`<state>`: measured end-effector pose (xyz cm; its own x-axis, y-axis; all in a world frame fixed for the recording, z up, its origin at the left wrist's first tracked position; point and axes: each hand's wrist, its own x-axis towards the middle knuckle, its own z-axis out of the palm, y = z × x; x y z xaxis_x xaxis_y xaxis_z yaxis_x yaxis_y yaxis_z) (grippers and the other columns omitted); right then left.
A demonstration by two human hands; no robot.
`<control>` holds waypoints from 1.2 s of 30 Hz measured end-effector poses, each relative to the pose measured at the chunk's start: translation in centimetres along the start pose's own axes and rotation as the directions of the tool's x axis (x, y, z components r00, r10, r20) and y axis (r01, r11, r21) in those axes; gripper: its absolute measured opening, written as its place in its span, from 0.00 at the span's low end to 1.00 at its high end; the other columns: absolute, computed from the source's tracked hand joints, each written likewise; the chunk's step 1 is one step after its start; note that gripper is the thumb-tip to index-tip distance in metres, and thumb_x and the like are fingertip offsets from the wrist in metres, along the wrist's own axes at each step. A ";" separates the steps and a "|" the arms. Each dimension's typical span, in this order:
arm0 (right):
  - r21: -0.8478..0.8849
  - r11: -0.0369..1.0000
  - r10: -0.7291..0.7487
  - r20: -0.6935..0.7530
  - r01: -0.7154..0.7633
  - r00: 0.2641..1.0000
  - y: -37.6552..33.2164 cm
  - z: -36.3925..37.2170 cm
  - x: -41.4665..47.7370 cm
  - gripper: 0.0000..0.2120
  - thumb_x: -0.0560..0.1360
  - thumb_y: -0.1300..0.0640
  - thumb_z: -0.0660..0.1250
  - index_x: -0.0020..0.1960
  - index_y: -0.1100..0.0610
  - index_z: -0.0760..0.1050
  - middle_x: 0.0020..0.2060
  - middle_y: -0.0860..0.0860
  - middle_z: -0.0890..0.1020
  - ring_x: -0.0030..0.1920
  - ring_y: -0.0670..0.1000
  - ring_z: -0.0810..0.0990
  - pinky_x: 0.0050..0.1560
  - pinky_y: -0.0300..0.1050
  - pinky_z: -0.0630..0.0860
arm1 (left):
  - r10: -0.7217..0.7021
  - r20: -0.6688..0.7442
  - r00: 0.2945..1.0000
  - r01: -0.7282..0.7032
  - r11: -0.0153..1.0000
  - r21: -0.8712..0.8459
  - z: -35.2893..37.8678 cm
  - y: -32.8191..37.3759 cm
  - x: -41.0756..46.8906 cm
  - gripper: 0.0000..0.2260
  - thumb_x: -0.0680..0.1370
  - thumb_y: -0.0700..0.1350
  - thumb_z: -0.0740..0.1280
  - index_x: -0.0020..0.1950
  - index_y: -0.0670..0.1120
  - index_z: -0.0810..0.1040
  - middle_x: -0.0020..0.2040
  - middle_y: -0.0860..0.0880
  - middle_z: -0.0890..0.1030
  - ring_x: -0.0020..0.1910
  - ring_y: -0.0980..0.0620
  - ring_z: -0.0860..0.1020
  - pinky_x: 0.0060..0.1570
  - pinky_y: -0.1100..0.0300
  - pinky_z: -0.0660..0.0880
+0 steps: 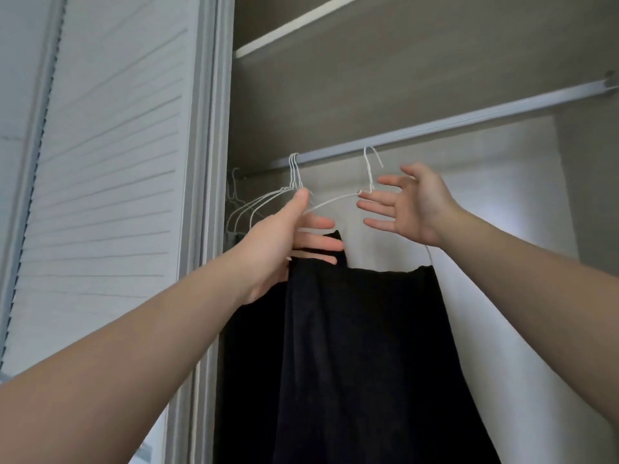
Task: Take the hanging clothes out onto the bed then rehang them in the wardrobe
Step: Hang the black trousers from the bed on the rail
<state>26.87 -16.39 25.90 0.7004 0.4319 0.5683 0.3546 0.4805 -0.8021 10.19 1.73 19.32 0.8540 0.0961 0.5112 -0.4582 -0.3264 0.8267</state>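
Reaching upward, splayed hands (281, 242) (412, 205) flank white hanger (370, 169).

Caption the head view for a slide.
Left hand and right hand, both open, flank a black garment on a wire hanger below the rail.

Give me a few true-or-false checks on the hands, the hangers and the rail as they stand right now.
1. Both the left hand and the right hand have straight, spread fingers. True.
2. The garment between the hands is white. False: it is black, on a white wire hanger.
3. A bunch of white wire hangers hangs on the rail, to the left of that hanger. True.
4. The right hand grips the rail. False: it is below the rail, its fingertips by the hanger's neck.
5. The wardrobe door is mirrored. False: it is a white louvred door.
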 end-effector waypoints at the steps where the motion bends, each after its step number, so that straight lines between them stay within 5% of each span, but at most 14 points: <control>1: -0.003 1.000 -0.002 0.007 0.002 1.000 0.2 0.1 1.3 0.22 0.80 0.45 0.53 0.66 0.57 0.69 0.53 0.62 0.84 0.54 0.61 0.84 0.55 0.62 0.78 | 0.019 -0.030 0.999 -0.015 0.994 0.106 -0.3 0.2 1.1 0.25 0.82 0.65 0.52 0.60 0.49 0.79 0.50 0.48 0.87 0.50 0.47 0.85 0.54 0.48 0.74; 8: 0.002 0.999 -0.036 0.062 0.036 0.997 1.4 0.9 10.2 0.22 0.80 0.43 0.53 0.67 0.56 0.69 0.54 0.62 0.83 0.53 0.60 0.84 0.56 0.62 0.78 | 0.195 -0.209 0.958 -0.078 0.883 0.464 -2.2 -0.4 9.0 0.15 0.86 0.47 0.54 0.57 0.43 0.78 0.45 0.43 0.86 0.41 0.47 0.84 0.28 0.71 0.72; 13: 0.037 0.997 -0.073 0.092 0.070 0.993 2.3 2.0 15.6 0.23 0.81 0.42 0.52 0.69 0.55 0.68 0.56 0.62 0.82 0.54 0.60 0.84 0.55 0.62 0.78 | 0.290 -0.214 0.933 -0.096 0.772 0.628 -4.3 -1.2 13.5 0.13 0.85 0.48 0.54 0.52 0.47 0.77 0.40 0.47 0.86 0.46 0.44 0.84 0.55 0.48 0.80; 16: 0.055 0.995 -0.086 0.109 0.080 0.990 3.0 2.7 18.3 0.25 0.81 0.42 0.51 0.75 0.51 0.63 0.56 0.62 0.82 0.55 0.59 0.83 0.53 0.61 0.79 | 0.335 -0.219 0.916 -0.085 0.699 0.710 -5.3 -1.2 15.4 0.13 0.85 0.50 0.54 0.51 0.49 0.77 0.40 0.49 0.85 0.44 0.49 0.84 0.53 0.50 0.79; 23: 0.065 0.994 -0.093 0.143 0.084 0.985 5.2 4.2 22.2 0.29 0.81 0.40 0.48 0.80 0.44 0.48 0.50 0.61 0.85 0.54 0.57 0.84 0.45 0.54 0.80 | 0.340 -0.261 0.904 0.035 0.549 0.835 -7.4 -1.6 17.6 0.14 0.85 0.50 0.53 0.52 0.47 0.77 0.43 0.49 0.85 0.32 0.57 0.76 0.31 0.62 0.68; 36: 0.162 0.978 -0.149 0.122 0.128 0.981 4.3 5.2 24.6 0.26 0.81 0.42 0.50 0.78 0.48 0.56 0.49 0.62 0.85 0.54 0.57 0.83 0.45 0.54 0.79 | 0.376 -0.287 0.881 0.104 0.437 0.893 -7.6 1.4 19.0 0.11 0.83 0.44 0.56 0.53 0.44 0.78 0.49 0.45 0.83 0.48 0.44 0.80 0.52 0.47 0.79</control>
<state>42.41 0.30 37.39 0.5590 0.4451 0.6995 0.3362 0.6495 -0.6820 23.94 10.23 31.94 0.5093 0.2314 0.8289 0.1090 -0.9728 0.2046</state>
